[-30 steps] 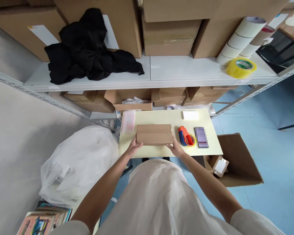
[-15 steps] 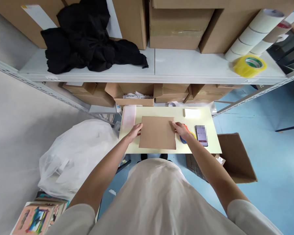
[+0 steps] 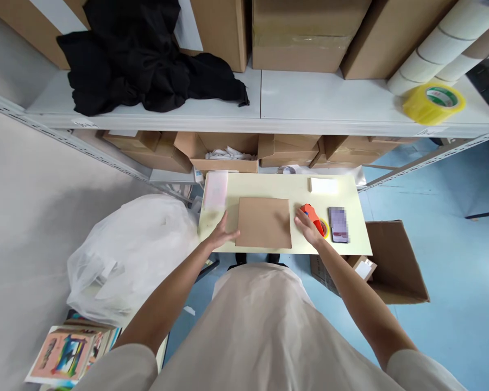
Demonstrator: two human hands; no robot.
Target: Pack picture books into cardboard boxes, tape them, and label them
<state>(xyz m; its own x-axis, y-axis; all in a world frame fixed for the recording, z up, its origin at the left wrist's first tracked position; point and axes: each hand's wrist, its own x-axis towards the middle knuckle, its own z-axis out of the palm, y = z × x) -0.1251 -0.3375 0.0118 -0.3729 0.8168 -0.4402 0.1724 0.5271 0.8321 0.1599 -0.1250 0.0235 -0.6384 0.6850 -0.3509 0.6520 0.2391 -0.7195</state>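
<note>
A flat brown cardboard piece (image 3: 264, 222) lies on the pale yellow table (image 3: 269, 184); whether it is a sheet or a thin box I cannot tell. At its lower left edge is my left hand (image 3: 222, 233), thumb and fingers apart, fingertips close to the edge. My right hand (image 3: 308, 228) is just off the right edge with its fingers stretched out, holding nothing. Partly behind that hand lies an orange tape dispenser (image 3: 312, 215) with a yellow roll of tape (image 3: 325, 228); whether the hand touches it I cannot tell.
A phone (image 3: 339, 224) and a white stack of paper slips (image 3: 323, 185) lie on the table's right side, a pinkish sheet (image 3: 215, 190) on its left. Shelves with cartons (image 3: 301, 51) stand beyond. An open carton (image 3: 395, 260) sits right, a white plastic bag (image 3: 130, 255) left.
Both hands have let go of the cardboard, which now lies on the table. My left hand has moved down and opened; my right hand has moved slightly right and down.
</note>
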